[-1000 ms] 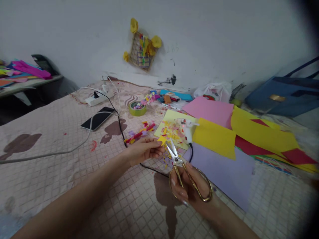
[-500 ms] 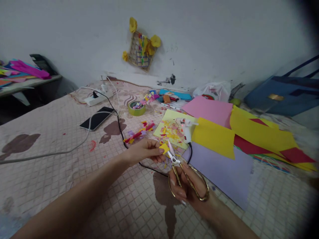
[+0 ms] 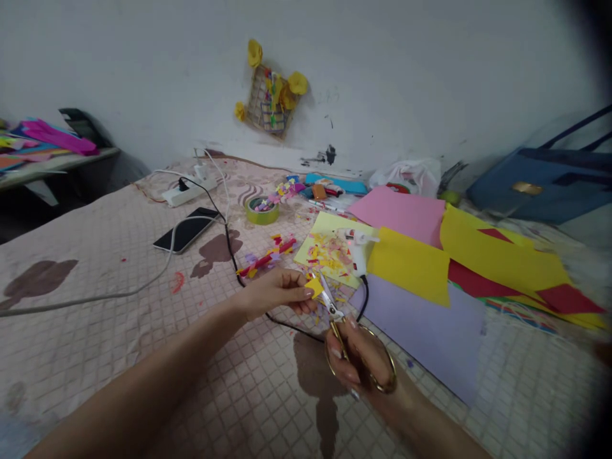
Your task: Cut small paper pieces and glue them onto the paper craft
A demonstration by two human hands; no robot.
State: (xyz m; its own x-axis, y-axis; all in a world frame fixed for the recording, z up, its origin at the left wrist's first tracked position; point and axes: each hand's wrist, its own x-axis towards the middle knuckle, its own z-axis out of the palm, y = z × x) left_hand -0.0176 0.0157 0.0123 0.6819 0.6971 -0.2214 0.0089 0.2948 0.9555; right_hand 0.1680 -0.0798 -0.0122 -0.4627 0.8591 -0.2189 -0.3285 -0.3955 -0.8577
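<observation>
Between the thumb and fingers of my left hand (image 3: 284, 291) is a small square of yellow paper (image 3: 314, 287). My right hand (image 3: 366, 360) is wrapped round the gold handles of a pair of scissors (image 3: 332, 307). The silver blades lie at the right edge of the yellow square, nearly together. Just beyond, a white glue gun (image 3: 356, 245) rests on a pale yellow sheet (image 3: 325, 224) strewn with paper scraps. Left of that sheet lies a red strip (image 3: 268, 258) with small yellow and purple pieces along it.
A phone (image 3: 187, 231), a power strip (image 3: 190, 191) and cables lie at the left. Green tape (image 3: 261, 210) stands at the back. A yellow sheet (image 3: 408, 261), a lilac sheet (image 3: 425, 331) and a pink sheet (image 3: 401, 213) spread rightward, near a blue bag (image 3: 545, 185).
The scissor blades have closed from a wider gap, and their handles have come closer together in my right hand. My left hand stays in place with the yellow paper.
</observation>
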